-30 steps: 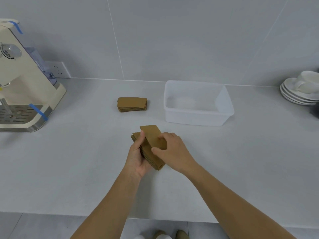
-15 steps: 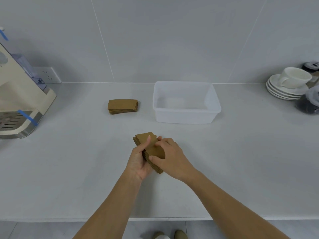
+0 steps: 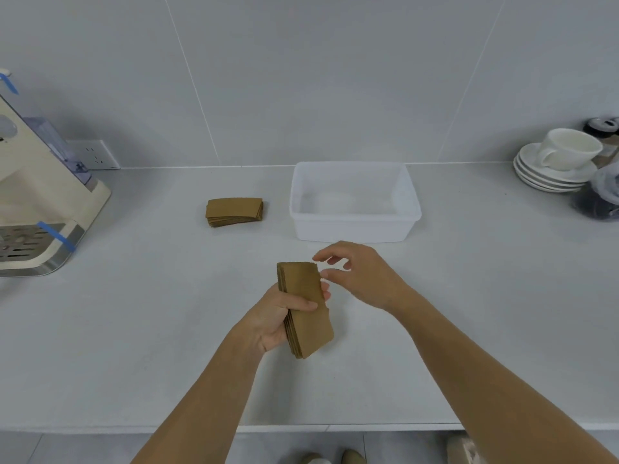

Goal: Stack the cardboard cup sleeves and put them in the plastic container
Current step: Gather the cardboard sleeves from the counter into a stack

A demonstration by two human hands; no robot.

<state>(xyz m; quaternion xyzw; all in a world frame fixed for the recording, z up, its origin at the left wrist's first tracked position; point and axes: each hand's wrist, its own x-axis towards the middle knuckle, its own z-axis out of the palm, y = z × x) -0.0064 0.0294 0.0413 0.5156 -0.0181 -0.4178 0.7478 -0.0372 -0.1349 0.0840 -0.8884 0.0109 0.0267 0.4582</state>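
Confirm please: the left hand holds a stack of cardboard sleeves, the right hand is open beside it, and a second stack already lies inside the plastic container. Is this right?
Not quite. The head view shows the plastic container empty; the second stack lies on the counter to its left. The rest holds: the left hand holds a stack of cardboard sleeves, and the right hand is open beside it.

Off-task clutter along the counter (image 3: 134, 329) edges

Cream coffee machine (image 3: 37, 202) far left; wall socket (image 3: 95, 155) behind; cup (image 3: 569, 147) atop stacked saucers (image 3: 549, 175) far right.
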